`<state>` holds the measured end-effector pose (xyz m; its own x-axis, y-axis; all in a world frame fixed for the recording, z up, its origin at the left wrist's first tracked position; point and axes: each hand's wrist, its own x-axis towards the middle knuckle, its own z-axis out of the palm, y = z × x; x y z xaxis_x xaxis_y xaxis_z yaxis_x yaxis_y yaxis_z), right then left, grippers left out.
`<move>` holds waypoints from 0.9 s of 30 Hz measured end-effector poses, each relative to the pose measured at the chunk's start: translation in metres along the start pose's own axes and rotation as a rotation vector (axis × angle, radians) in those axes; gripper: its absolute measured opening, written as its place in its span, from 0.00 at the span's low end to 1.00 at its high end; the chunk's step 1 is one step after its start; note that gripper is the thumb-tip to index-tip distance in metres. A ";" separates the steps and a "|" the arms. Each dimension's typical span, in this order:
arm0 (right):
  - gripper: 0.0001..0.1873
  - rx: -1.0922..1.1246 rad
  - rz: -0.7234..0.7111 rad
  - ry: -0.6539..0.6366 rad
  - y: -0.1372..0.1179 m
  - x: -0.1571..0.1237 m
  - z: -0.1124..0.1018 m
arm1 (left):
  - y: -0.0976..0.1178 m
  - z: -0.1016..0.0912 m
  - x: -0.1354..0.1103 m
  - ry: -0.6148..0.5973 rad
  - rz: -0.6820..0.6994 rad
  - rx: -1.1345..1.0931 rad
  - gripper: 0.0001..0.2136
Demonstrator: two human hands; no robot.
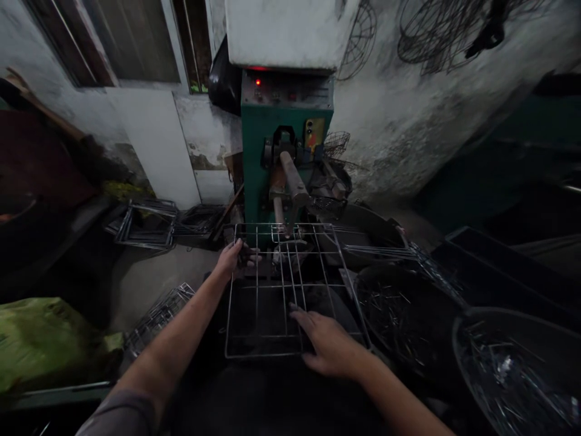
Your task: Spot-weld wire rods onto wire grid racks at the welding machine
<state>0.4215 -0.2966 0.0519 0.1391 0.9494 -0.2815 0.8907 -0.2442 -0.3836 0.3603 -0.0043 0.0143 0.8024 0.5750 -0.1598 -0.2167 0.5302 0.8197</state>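
Observation:
A rectangular wire rack [256, 285] spans the space in front of me, with several crossing wires. Its far end lies at the lower electrode tip of a green machine [254, 163], which looks like a spot welder. My left hand [233, 257] is closed round the rack's left side wire near the far corner, some fingers passing beneath. At the near part of the rack, my right hand [329, 342] grips the middle wires, its thumb by the near edge. Whether the two electrode arms [293, 178] touch the wire cannot be made out.
Dark tubs of loose metal rods [508, 363] stand at the right. Square wire frames [147, 224] lie stacked at the left, with more wire racks [166, 309] nearer me. A yellow-green sack [40, 339] sits lower left. Wire baskets [426, 36] hang on the wall.

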 end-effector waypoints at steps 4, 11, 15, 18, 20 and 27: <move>0.41 0.000 0.007 0.013 0.007 0.007 -0.006 | -0.001 0.001 0.014 0.009 -0.003 -0.005 0.09; 0.41 -0.005 0.008 0.030 0.016 0.012 -0.009 | -0.002 0.004 0.022 0.010 -0.006 -0.018 0.10; 0.40 0.022 -0.007 0.050 0.017 0.012 -0.014 | -0.001 0.005 0.024 0.008 -0.021 -0.036 0.10; 0.40 0.069 -0.018 0.043 0.017 0.011 -0.018 | -0.001 0.004 0.025 0.014 -0.047 -0.046 0.10; 0.41 0.086 -0.026 0.044 0.016 0.009 -0.019 | -0.002 0.004 0.025 0.018 -0.055 -0.051 0.11; 0.40 -0.103 0.187 0.215 0.018 -0.014 -0.019 | -0.001 0.008 0.019 0.038 -0.043 -0.069 0.11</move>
<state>0.4438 -0.3111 0.0654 0.3831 0.9127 -0.1420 0.8789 -0.4075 -0.2480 0.3804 0.0010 0.0144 0.7905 0.5732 -0.2159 -0.2210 0.5957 0.7722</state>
